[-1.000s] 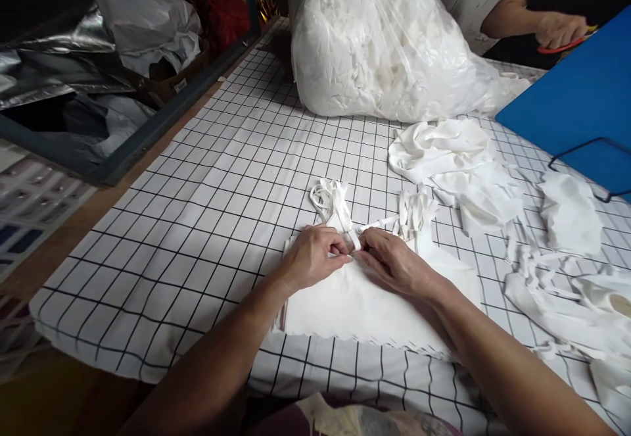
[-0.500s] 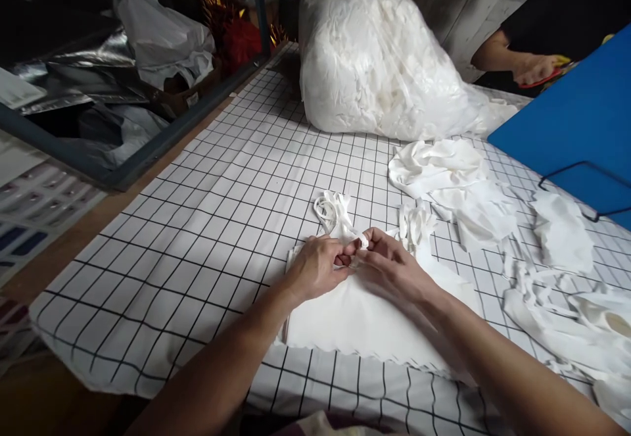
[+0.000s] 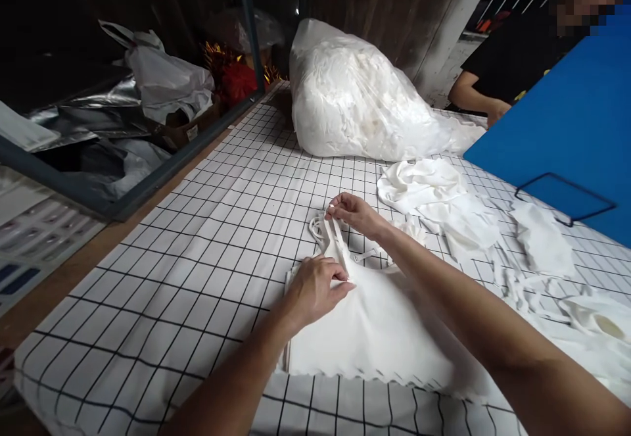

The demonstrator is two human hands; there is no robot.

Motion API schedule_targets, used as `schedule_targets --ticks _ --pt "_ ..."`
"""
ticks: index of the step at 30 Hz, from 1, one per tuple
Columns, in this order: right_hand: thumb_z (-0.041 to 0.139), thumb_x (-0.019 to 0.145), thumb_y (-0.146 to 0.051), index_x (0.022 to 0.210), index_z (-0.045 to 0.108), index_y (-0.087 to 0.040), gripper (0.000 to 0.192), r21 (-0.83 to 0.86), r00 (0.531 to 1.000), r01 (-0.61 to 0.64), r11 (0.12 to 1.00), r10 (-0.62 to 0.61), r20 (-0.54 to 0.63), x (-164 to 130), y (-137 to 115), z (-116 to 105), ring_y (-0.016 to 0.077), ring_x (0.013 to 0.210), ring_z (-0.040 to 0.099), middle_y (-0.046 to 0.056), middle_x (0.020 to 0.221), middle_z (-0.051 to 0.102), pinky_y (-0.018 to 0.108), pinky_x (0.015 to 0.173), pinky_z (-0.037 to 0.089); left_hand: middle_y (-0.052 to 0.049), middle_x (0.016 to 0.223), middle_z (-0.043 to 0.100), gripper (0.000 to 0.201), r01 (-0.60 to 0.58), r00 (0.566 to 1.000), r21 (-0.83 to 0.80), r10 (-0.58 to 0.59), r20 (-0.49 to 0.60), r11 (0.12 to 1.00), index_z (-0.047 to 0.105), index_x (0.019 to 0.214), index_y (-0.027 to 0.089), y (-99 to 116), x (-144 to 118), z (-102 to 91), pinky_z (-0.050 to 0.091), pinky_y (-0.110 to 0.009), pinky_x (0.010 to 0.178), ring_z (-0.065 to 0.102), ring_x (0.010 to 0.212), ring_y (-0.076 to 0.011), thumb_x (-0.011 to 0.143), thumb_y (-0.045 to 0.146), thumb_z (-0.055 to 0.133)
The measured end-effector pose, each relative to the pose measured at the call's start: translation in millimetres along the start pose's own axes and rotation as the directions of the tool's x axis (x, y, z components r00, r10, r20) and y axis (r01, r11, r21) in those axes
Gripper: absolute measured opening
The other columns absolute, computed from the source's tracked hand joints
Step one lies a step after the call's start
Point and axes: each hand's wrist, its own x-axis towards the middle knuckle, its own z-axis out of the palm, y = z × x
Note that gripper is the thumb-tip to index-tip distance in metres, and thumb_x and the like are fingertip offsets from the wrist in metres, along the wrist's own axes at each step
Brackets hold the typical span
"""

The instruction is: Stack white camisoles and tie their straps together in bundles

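Observation:
A stack of white camisole-like garments (image 3: 374, 331) with a scalloped hem lies flat on the checked cloth in front of me. My right hand (image 3: 355, 214) pinches the far end of a thin white strap (image 3: 338, 239) and holds it drawn out away from me. At the strap's base, my left hand (image 3: 318, 290) rests on the top garment, its thumb and forefinger closed on the fabric edge. More looped straps (image 3: 316, 227) lie beside the held one, left of my right hand. Others, right of it, are partly covered by my right forearm.
A big clear bag of white fabric (image 3: 355, 100) sits at the back. Loose white garments (image 3: 458, 216) are heaped on the right, by a blue panel (image 3: 566, 114) with a black wire handle. Behind it is a co-worker's arm (image 3: 473, 97). A metal frame (image 3: 182, 153) edges the left.
My hands were together at the strap; now the right has moved away from me, stretching the strap out, while the left stays lower on the garment. The view has tilted up slightly.

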Motion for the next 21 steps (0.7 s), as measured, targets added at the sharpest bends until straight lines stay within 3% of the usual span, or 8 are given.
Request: schedule_targets --ticks 4,9,12,15,18,21 --pt "0.061 0.085 -0.037 0.087 0.055 -0.017 0.021 -0.37 0.989 0.018 0.929 -0.072 -0.132 4 21 3 0.0129 0.065 0.051 0.001 0.077 0.061 0.027 0.061 0.039 -0.002 0.084 0.068 0.019 0.008 1.0 0.136 -0.005 -0.028 0.991 0.057 0.075 0.017 1 -1 -2.9 0.044 -0.038 0.083 0.062 0.083 -0.0201 0.085 0.028 0.07" --pt "0.058 0.089 -0.03 0.098 0.058 -0.014 0.018 -0.598 0.978 0.051 0.8 -0.16 -0.131 -19 -1 -19 0.0183 0.077 0.058 0.009 0.091 0.065 0.032 0.072 0.046 -0.01 0.101 0.065 0.011 -0.047 0.982 0.37 0.11 -0.151 0.928 0.062 0.098 0.017 4 -2 -3.1 0.046 -0.041 0.084 0.059 0.097 -0.0264 0.088 0.02 0.062" --pt "0.05 0.096 -0.034 0.113 0.057 -0.014 0.028 -0.678 0.946 0.061 0.733 -0.26 -0.195 -72 -22 -38 0.0246 0.094 0.061 0.013 0.108 0.064 0.04 0.084 0.048 -0.013 0.123 0.061 0.027 -0.153 0.964 0.411 0.227 -0.139 0.899 0.06 0.119 0.017 3 -2 3.8 0.045 -0.045 0.094 0.055 0.116 -0.0295 0.094 0.021 0.053" --pt "0.041 0.101 -0.043 0.133 0.048 -0.018 0.042 -0.754 0.925 0.033 0.656 -0.306 -0.226 -151 -24 -38 0.031 0.124 0.05 0.015 0.132 0.057 0.05 0.103 0.041 -0.012 0.145 0.05 0.04 -0.265 0.956 0.444 0.292 0.008 0.856 0.053 0.136 0.019 -1 -4 11.7 0.037 -0.053 0.109 0.038 0.139 -0.0331 0.098 0.03 0.047" --pt "0.039 0.101 -0.047 0.149 0.032 -0.02 0.056 -0.802 0.964 -0.052 0.595 -0.179 -0.196 -222 0 -22 0.0315 0.145 0.029 0.012 0.154 0.039 0.053 0.115 0.029 -0.01 0.156 0.037 0.05 -0.32 0.947 0.502 0.29 0.14 0.803 0.042 0.147 0.022 -8 -6 14.0 0.026 -0.059 0.116 0.02 0.149 -0.0345 0.1 0.04 0.042" --pt "0.044 0.099 -0.047 0.154 0.024 -0.025 0.063 -0.821 0.98 -0.14 0.553 -0.042 -0.196 -257 27 -9 0.0316 0.15 0.019 0.006 0.161 0.027 0.053 0.121 0.02 -0.007 0.161 0.026 0.058 -0.37 0.929 0.54 0.307 0.206 0.756 0.028 0.154 0.026 -15 -7 10.4 0.022 -0.059 0.118 0.013 0.151 -0.0323 0.101 0.045 0.037"
